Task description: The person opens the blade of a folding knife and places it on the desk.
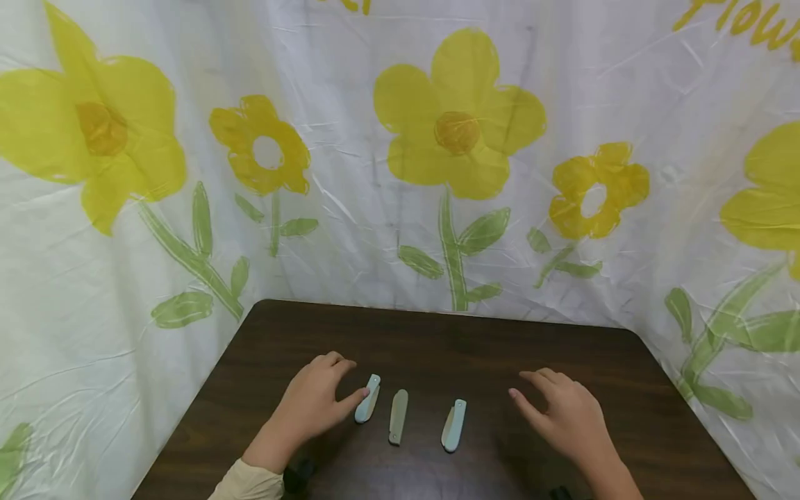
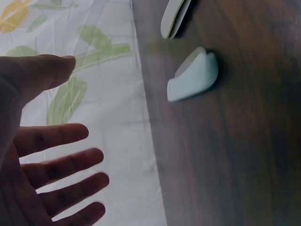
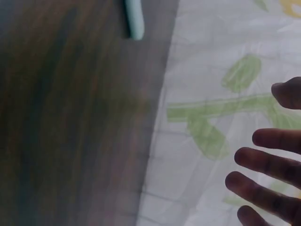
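Three small folded knives lie apart on the dark table. The left one, a light blue folding knife (image 1: 364,411) with a pale blade along its side, is nearest my left hand (image 1: 315,399). That hand hovers with spread fingers, its thumb tip overlapping this knife in the head view; the left wrist view shows a gap between fingers and knives. A grey-green folding knife (image 1: 398,418) lies in the middle, and another light blue folding knife (image 1: 454,426) to its right. My right hand (image 1: 565,410) is held in the air farther right, fingers extended, holding nothing.
The brown wooden table (image 1: 500,347) has rounded far corners. A white curtain (image 1: 350,229) printed with yellow flowers hangs behind it and at both sides. Dark wrist-worn pieces show at the lower edge, below both hands.
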Demonstrator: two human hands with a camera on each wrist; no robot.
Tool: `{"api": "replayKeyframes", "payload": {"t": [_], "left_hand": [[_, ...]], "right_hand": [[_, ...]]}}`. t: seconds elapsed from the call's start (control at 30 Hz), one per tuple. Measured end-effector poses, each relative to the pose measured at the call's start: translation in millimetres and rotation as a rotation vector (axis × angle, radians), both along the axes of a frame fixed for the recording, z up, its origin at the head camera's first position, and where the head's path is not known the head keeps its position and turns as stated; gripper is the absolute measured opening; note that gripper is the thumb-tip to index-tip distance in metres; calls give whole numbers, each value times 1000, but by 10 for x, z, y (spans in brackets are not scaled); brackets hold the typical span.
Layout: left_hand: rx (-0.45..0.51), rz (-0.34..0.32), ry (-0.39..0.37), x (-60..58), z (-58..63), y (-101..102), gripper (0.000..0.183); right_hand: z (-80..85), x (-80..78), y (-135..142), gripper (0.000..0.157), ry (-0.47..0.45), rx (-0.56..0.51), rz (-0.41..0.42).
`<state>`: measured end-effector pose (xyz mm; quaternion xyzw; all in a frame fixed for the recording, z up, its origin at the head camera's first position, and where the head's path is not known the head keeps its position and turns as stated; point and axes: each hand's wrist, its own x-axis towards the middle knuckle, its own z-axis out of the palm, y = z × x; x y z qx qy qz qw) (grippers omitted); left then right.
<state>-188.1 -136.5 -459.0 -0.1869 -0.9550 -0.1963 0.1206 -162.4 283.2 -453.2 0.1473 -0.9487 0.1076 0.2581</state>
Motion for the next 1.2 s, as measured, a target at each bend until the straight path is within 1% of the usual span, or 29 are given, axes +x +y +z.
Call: {"api": "replayKeyframes", "payload": {"t": [0.03, 0.1, 0.27, 0.37, 0.57, 0.73, 0.8, 0.87, 1.07, 1.2], "left_hand": [[7, -14, 3, 2, -11, 22, 50], [28, -41, -2, 8, -33, 76, 45], [88, -112, -50, 18, -87, 238, 43], [123, -165, -104, 15, -120, 350, 44], [185, -274, -231, -4, -193, 654, 47], [230, -345, -279, 15, -258, 924, 33], [233, -348, -296, 28, -278, 1017, 29], [228, -331, -312, 40, -299, 1104, 29], [184, -226, -357, 55, -400, 1335, 35], [155, -191, -368, 43, -438, 1439, 38]], "right_hand": [[-20, 2, -19, 31, -2, -15, 2], [-57, 10, -62, 28, -50, -50, -2], [-151, 11, -198, 27, -297, -170, -38], [-219, -6, -277, 27, -419, -231, -56], [-334, -35, -401, 20, -546, -316, -82], [-407, -32, -491, 20, -656, -375, -66], [-434, -31, -524, 21, -674, -397, -60], [-454, -29, -546, 22, -683, -415, -52], [-502, -45, -565, 28, -706, -448, -20], [-533, -55, -572, 30, -719, -461, -13]]}}
